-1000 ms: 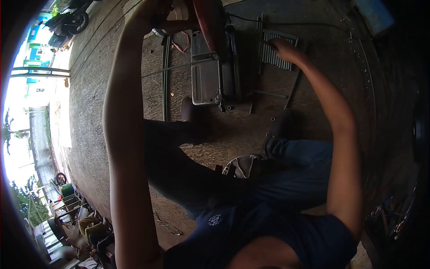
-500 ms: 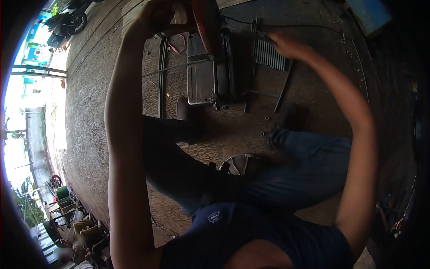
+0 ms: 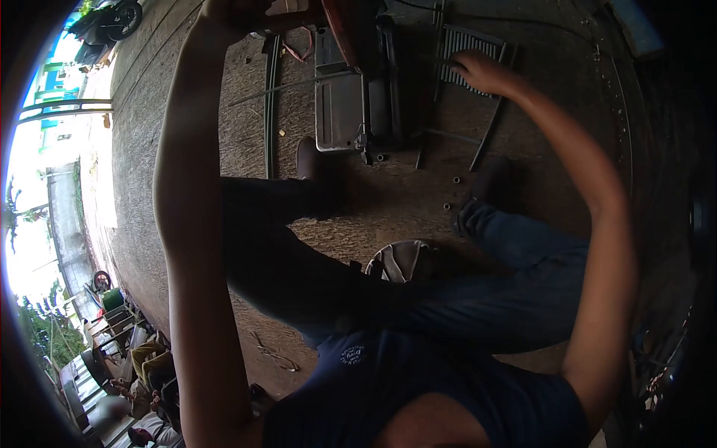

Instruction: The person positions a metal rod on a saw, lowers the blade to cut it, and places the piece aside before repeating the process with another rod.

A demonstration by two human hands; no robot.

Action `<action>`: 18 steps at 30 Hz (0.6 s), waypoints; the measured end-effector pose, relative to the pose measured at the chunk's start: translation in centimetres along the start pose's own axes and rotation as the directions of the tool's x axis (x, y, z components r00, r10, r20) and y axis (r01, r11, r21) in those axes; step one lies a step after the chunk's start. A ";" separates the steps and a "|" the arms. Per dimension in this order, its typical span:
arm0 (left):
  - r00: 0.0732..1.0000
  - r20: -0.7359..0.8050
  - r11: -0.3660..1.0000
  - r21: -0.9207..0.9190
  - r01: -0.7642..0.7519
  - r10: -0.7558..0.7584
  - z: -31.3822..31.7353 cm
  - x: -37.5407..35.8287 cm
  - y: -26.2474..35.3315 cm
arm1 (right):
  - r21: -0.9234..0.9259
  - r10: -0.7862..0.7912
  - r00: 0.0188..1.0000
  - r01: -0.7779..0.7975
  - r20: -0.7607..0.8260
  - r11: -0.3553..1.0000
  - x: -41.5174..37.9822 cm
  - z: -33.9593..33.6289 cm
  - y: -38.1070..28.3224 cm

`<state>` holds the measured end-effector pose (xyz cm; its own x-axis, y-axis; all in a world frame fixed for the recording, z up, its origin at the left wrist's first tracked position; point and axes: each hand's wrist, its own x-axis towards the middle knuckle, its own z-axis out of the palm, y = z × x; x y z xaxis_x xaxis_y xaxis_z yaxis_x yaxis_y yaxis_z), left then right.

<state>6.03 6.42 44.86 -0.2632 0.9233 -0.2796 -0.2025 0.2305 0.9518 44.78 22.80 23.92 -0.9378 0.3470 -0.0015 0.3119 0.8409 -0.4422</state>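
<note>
At the top edge, my left hand (image 3: pixel 233 13) is wrapped around the handle of a red cut-off saw (image 3: pixel 341 31); its fingers are dark and partly cropped. Below the saw is its grey metal base (image 3: pixel 336 116), with a clamp (image 3: pixel 364 140) at the near end. A thin metal bar (image 3: pixel 287 90) runs sideways to the clamp. My right hand (image 3: pixel 482 72) is over a row of short metal rods (image 3: pixel 474 46), fingers curled in. Whatever they may hold is hidden.
Long metal bars (image 3: pixel 272 127) lie left of the saw. A thin bar (image 3: pixel 485 140) and small metal rings (image 3: pixel 456 180) are on the floor near my feet. A round object (image 3: pixel 399 261) sits between my legs. A motorcycle (image 3: pixel 112 22) and people (image 3: pixel 146 414) are off to the left.
The view has shifted, so the saw and rods appear higher and slightly to the right. My right hand's fingers are more curled over the rods. My left hand stays at the saw handle.
</note>
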 end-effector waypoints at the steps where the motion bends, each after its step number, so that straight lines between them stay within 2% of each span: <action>1: 1.000 -0.001 1.000 0.000 0.000 0.000 -0.2 0.0 0.0 | 0.013 0.011 1.000 -0.011 0.004 1.000 0.0 -0.1 -0.2; 4: 0.999 0.036 1.000 -0.009 -0.013 0.013 -1.6 1.1 -0.4 | -0.013 -0.029 0.998 0.028 -0.059 1.000 0.1 0.2 -0.3; 6: 0.986 0.165 0.999 -0.050 0.014 -0.006 -2.3 1.5 -0.4 | 0.007 -0.003 1.000 0.003 -0.023 1.000 0.3 -0.1 -0.5; 7: 0.987 0.163 0.999 -0.050 0.014 -0.006 -1.8 1.1 -0.4 | 0.026 0.025 1.000 -0.026 0.010 0.999 0.5 -0.2 -0.7; 9: 0.999 0.002 0.999 -0.001 -0.045 0.045 -0.3 0.0 -0.5 | 0.004 -0.017 1.000 0.017 -0.019 1.000 0.6 -0.3 -1.0; 11: 0.999 0.025 1.000 0.019 -0.023 0.023 0.4 -0.6 -0.2 | -0.019 -0.057 0.997 0.056 -0.045 0.998 0.7 -0.3 -1.0; 13: 0.999 0.049 0.999 0.036 -0.002 0.000 0.9 -1.0 0.0 | -0.033 -0.044 0.999 0.044 0.004 0.998 1.2 -0.3 -0.7; 14: 1.000 0.008 1.000 0.011 0.025 -0.025 1.5 -1.5 0.2 | -0.035 -0.043 0.999 0.043 0.008 0.998 1.5 0.1 -0.3; 16: 0.998 -0.034 0.999 -0.018 0.049 -0.050 3.1 -2.5 0.3 | -0.073 -0.137 0.984 0.130 -0.116 0.989 2.1 1.2 0.2; 17: 0.996 -0.085 1.000 0.014 0.010 -0.009 4.0 -3.1 0.3 | -0.071 -0.140 0.984 0.132 -0.114 0.989 2.4 1.3 0.3; 18: 0.990 -0.136 0.998 0.051 -0.026 0.033 4.4 -3.4 0.2 | -0.099 -0.078 0.995 0.071 -0.065 0.993 2.9 1.3 -0.4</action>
<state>11.02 4.69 46.60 -0.3953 0.8801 -0.2630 -0.1475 0.2218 0.9639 41.77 22.93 22.94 -0.9474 0.3068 0.0916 0.2577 0.9004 -0.3505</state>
